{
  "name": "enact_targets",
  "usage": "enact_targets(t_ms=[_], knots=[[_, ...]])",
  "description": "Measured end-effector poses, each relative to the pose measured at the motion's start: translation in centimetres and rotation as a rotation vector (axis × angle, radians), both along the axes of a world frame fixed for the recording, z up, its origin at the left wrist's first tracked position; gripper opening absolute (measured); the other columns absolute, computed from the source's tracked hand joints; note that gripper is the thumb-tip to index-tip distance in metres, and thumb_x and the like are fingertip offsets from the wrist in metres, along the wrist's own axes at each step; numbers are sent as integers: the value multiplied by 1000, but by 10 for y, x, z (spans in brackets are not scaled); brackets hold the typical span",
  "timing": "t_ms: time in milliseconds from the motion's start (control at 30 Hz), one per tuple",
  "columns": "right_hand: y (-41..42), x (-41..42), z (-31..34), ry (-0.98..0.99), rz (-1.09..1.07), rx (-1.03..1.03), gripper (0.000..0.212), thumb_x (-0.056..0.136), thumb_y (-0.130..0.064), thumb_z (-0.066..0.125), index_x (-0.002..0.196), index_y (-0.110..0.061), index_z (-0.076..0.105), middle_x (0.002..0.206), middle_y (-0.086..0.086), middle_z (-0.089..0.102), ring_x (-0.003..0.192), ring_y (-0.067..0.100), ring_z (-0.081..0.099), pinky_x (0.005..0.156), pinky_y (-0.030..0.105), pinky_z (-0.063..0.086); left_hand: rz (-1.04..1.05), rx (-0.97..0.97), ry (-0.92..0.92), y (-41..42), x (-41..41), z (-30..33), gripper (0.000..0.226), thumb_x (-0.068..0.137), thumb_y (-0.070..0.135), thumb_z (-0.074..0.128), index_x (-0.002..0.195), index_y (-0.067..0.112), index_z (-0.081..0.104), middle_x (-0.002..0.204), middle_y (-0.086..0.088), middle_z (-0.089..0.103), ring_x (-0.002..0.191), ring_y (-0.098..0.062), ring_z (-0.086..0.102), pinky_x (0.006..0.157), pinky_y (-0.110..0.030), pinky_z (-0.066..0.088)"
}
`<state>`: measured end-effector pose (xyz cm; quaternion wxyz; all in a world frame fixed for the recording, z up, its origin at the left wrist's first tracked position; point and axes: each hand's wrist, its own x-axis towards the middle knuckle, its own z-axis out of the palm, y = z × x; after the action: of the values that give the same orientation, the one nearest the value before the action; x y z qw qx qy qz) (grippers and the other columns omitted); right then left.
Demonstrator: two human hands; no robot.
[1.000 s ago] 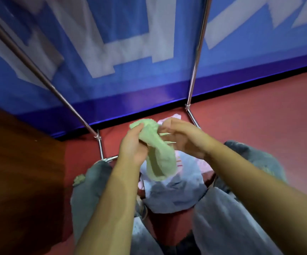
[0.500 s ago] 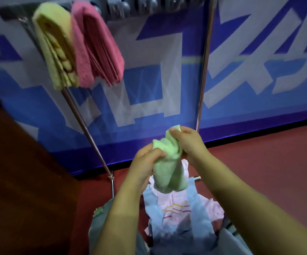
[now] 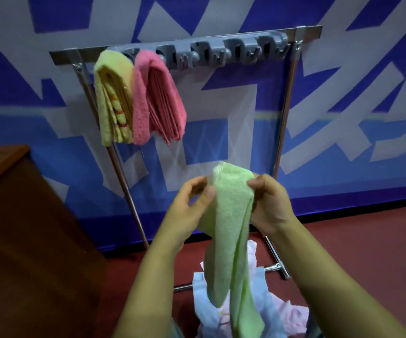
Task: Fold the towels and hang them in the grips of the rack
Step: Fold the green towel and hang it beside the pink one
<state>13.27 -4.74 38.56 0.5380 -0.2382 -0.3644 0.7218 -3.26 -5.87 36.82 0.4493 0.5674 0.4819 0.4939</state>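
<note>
Below the rack (image 3: 292,98), both forearms reach forward; right hand (image 3: 267,203) and left hand (image 3: 189,211) pinch the green towel's (image 3: 231,230) folded top

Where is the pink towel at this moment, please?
In the head view, the pink towel hangs upper left on the rack's grey grip bar, directly right of the yellow towel.

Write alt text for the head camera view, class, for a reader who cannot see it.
Two hands, left hand and right hand, hold up a folded green towel before a metal rack. A yellow towel and a pink towel hang in its leftmost grips.
</note>
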Motion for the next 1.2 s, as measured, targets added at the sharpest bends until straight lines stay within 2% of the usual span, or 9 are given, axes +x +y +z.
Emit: enact_targets(t_ms=[167, 267, 400, 567, 633, 733, 833, 933, 1200], knots=[[1, 6, 5, 44, -12, 20, 67, 31, -27, 79, 91, 2, 70, 78, 19, 63, 77, 31, 60, 77, 35, 48, -254, -278, -242, 0, 5, -2, 60, 78, 65, 47, 118, 24, 61, 116, 2, 68, 112, -11, 61, 99, -34, 46], [-5, 12, 15, 60, -47, 27, 21, 66, -16, 55, 62, -4, 71, 54, 6, 61, 53, 18, 60, 59, 21, 50, -352, -384, -298, -5, 4, -4, 48, 78, 47, 46, 105, 14, 66, 100, -1, 73, 94, -11, 68, 85, -26, 53], [-10, 16, 20, 65, -85, 20, 46, 76, -8, 30, 52, -9, 69, 44, 0, 57, 43, 12, 56, 49, 17, 48, -286, -280, -347, -6, 9, 3, 22, 75, 25, 60, 91, 11, 68, 85, -2, 73, 77, -13, 67, 72, -25, 54], [-5, 21, 7, -89, -115, 23, 11, 61, -17, 53, 61, -14, 64, 54, 0, 56, 51, 14, 54, 55, 24, 40, -146, -11, -454, -2, 8, 23, 6, 80, 17, 64, 74, 19, 64, 72, 1, 67, 67, -9, 61, 62, -22, 50], [-4, 21, 3, -196, -100, 74, 9, 70, -21, 56, 61, -17, 54, 54, -2, 51, 48, 11, 48, 47, 22, 36, -109, 74, -346, -4, 12, 28, 8, 78, 20, 60, 72, 23, 64, 72, 2, 63, 69, -11, 57, 66, -24, 48], [-8, 17, 4, -329, -90, 122, 16, 80, -35, 62, 73, -20, 62, 74, 3, 64, 66, 16, 62, 59, 27, 49, -52, 141, -98, -8, 19, 30, 7, 78, 25, 58, 77, 18, 58, 70, -2, 57, 69, -16, 52, 65, -32, 43], [-9, 16, 11, -473, -159, 172, 13, 80, -32, 68, 78, -19, 66, 69, -3, 66, 67, 12, 62, 63, 27, 48, -43, 169, 49, -9, 21, 30, 14, 79, 28, 58, 79, 14, 55, 68, -3, 55, 65, -15, 50, 62, -34, 41], [-7, 16, 19, -537, -198, 206, 9, 85, -14, 64, 77, -15, 65, 58, -7, 64, 55, 5, 59, 55, 19, 47, -20, 205, 130, -8, 23, 33, 14, 81, 17, 64, 78, 14, 51, 67, 2, 50, 63, -11, 45, 60, -29, 39], [-13, 5, 32, -768, -183, 381, 17, 86, -23, 65, 80, -7, 65, 68, 4, 56, 66, 12, 51, 62, 26, 41, 25, 190, 224, -5, 21, 35, 30, 77, -1, 65, 73, 23, 48, 68, 2, 53, 61, -10, 44, 57, -27, 40]])
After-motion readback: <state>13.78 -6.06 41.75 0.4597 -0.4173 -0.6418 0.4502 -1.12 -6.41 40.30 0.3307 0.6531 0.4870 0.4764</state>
